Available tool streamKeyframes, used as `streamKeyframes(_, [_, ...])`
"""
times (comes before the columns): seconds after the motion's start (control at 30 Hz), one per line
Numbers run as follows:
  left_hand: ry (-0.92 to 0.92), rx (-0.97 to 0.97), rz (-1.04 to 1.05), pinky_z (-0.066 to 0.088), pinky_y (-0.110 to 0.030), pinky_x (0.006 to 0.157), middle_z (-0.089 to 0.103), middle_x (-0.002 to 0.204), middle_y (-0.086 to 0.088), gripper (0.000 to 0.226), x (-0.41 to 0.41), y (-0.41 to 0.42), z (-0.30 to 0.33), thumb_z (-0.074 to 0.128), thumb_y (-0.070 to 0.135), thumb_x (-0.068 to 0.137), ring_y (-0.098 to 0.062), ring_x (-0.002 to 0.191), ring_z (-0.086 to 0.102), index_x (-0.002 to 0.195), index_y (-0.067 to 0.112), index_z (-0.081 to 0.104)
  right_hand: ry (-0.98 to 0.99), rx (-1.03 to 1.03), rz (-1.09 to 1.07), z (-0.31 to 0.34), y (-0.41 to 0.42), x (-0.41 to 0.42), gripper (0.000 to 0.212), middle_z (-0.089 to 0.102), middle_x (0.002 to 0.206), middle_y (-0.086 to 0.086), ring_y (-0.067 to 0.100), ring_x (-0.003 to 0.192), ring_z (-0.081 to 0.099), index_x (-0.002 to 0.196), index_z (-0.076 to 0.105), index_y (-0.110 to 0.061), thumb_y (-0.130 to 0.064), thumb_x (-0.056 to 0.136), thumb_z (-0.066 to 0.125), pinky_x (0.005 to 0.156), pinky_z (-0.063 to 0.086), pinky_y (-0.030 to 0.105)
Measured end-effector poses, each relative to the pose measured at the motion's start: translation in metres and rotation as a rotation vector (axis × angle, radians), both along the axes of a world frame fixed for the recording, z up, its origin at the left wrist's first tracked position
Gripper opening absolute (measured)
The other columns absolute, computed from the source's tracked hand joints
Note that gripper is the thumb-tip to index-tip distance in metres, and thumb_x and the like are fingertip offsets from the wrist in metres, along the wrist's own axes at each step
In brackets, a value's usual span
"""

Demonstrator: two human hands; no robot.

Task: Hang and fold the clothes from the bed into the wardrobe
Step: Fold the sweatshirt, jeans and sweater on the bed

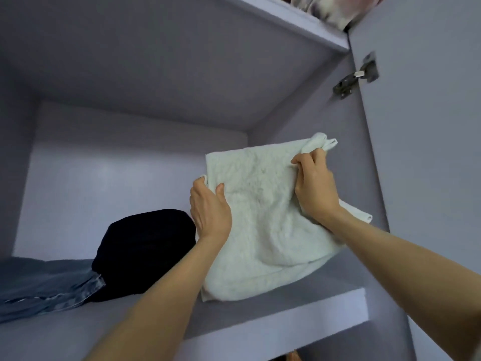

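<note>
A folded white towel [263, 220] is tilted up on the right part of the grey wardrobe shelf [273, 316], its lower edge resting on the shelf. My left hand [209, 207] grips the towel's left edge, thumb on its front. My right hand [315, 186] clutches the towel's upper right corner, where the cloth bunches. Both forearms reach up from below.
A folded black garment [145, 251] lies on the same shelf just left of the towel, with blue denim [44, 285] further left. The wardrobe's right side wall and a metal hinge [356, 76] stand close to the towel. Patterned cloth [328, 9] sits on the shelf above.
</note>
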State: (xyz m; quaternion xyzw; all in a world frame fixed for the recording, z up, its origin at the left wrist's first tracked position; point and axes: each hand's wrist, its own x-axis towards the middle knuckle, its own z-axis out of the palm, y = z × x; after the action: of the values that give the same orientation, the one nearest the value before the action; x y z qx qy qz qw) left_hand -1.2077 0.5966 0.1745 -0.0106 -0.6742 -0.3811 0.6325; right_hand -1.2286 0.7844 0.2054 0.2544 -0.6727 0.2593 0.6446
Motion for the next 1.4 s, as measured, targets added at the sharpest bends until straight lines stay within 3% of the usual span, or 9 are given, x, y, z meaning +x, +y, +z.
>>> streamKeyframes(0.37, [-0.359,0.139,0.239,0.042,-0.044,0.088,0.054,0.120,-0.015,0.040,-0.171,-0.076,0.001,0.034,0.034,0.101,-0.033,0.103,0.055,0.125,0.003,0.029,-0.265,-0.059,0.258,0.004,-0.055,-0.211,0.020,0.040,0.107,0.000,0.027,0.086,0.046,0.106,0.048,-0.014,-0.006,0.094,0.035,0.077,0.040,0.039])
streamKeyframes(0.5, [-0.818,-0.252,0.775,0.030,-0.038,0.090,0.055,0.118,-0.005,0.046,-0.196,-0.108,-0.015,0.037,0.031,0.097,-0.022,0.106,0.052,0.137,0.018,0.020,-0.735,0.388,-0.167,-0.027,-0.072,-0.268,0.031,0.041,0.128,0.012,0.033,0.118,0.045,0.126,0.042,-0.006,-0.009,0.098,0.031,0.093,0.038,0.038])
streamKeyframes(0.6, [-0.930,-0.525,0.935,0.018,-0.053,0.107,0.030,0.143,-0.010,0.054,-0.201,-0.108,-0.005,0.040,0.033,0.096,-0.029,0.132,0.028,0.145,0.030,0.016,-0.738,0.607,-0.403,-0.039,-0.088,-0.278,0.036,0.032,0.139,0.011,0.030,0.127,0.035,0.129,0.047,-0.005,-0.007,0.094,0.037,0.099,0.037,0.039])
streamKeyframes(0.77, [-0.966,-0.732,0.551,-0.009,-0.056,0.113,-0.005,0.159,0.005,0.053,-0.213,-0.089,-0.007,0.014,0.053,0.098,-0.024,0.146,-0.011,0.148,0.041,0.000,-0.819,0.617,-0.051,-0.038,-0.099,-0.291,0.045,0.026,0.152,-0.004,0.026,0.141,0.018,0.143,0.029,-0.040,-0.044,0.098,0.024,0.114,0.014,0.050])
streamKeyframes(0.87, [-1.130,-0.891,0.624,-0.013,-0.062,0.109,-0.009,0.159,0.006,0.057,-0.220,-0.089,-0.039,0.008,0.063,0.093,-0.028,0.145,-0.014,0.144,0.048,-0.011,-0.935,0.838,-0.126,-0.082,-0.098,-0.297,0.052,0.006,0.158,-0.006,0.029,0.145,-0.005,0.144,-0.005,-0.049,-0.058,0.096,0.012,0.113,-0.007,0.053])
streamKeyframes(1.0, [-1.172,-0.915,0.706,-0.012,-0.067,0.106,-0.014,0.158,0.005,0.060,-0.221,-0.089,-0.046,0.006,0.067,0.090,-0.037,0.143,-0.016,0.143,0.049,-0.015,-1.033,0.850,-0.112,-0.096,-0.091,-0.292,0.056,-0.006,0.159,0.004,0.030,0.145,-0.011,0.143,-0.014,-0.046,-0.059,0.095,0.010,0.114,-0.009,0.049])
streamKeyframes(1.23, [-1.228,-0.895,0.692,-0.013,-0.065,0.108,-0.013,0.159,-0.001,0.058,-0.212,-0.074,-0.048,0.008,0.060,0.095,-0.036,0.143,-0.015,0.147,0.041,-0.009,-1.089,0.786,-0.085,-0.099,-0.080,-0.259,0.056,0.016,0.156,0.010,0.029,0.144,0.011,0.149,0.013,-0.028,-0.051,0.098,0.010,0.116,0.006,0.049])
streamKeyframes(1.3, [-1.231,-0.889,0.604,-0.011,-0.063,0.110,-0.010,0.159,-0.001,0.058,-0.204,-0.072,-0.042,0.015,0.055,0.096,-0.032,0.144,-0.014,0.150,0.037,-0.001,-1.046,0.657,0.045,-0.099,-0.074,-0.247,0.045,0.054,0.124,0.010,0.029,0.123,0.045,0.115,0.053,-0.017,-0.043,0.100,0.020,0.104,0.030,0.042])
streamKeyframes(1.4, [-1.144,-0.890,0.500,-0.003,-0.058,0.113,0.000,0.159,-0.002,0.057,-0.181,-0.066,-0.026,0.031,0.047,0.097,-0.027,0.146,-0.006,0.149,0.032,0.016,-0.928,0.475,0.099,-0.095,-0.065,-0.223,0.031,0.064,0.093,0.007,0.027,0.089,0.055,0.078,0.054,-0.014,-0.025,0.098,0.034,0.081,0.039,0.034])
